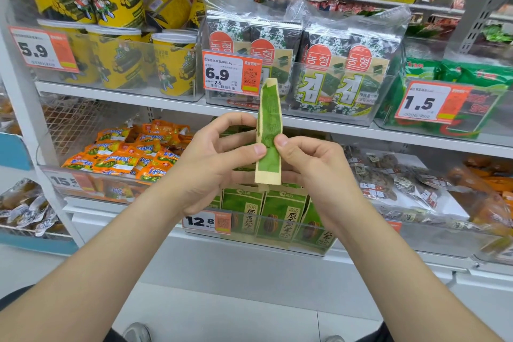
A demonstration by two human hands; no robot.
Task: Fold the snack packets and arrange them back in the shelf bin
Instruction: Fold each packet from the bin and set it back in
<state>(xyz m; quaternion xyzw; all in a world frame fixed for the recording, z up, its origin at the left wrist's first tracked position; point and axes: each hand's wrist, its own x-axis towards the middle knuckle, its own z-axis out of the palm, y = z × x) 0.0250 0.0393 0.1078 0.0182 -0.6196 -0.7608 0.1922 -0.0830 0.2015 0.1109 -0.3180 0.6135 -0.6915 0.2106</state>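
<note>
A green and tan snack packet (268, 130), folded lengthwise into a narrow strip, stands upright in front of the shelves. My left hand (219, 158) pinches its left edge, thumb on the front and fingers behind. My right hand (311, 164) pinches its right edge at the same height. Below my hands a clear shelf bin (327, 247) holds several matching green packets (280, 214) standing upright in a row.
Orange packets (130, 153) fill the bin to the left, dark clear-wrapped snacks (388, 175) the one to the right. The shelf above carries yellow tubs (172, 64), seaweed packs (333, 72) and price tags. White floor lies below.
</note>
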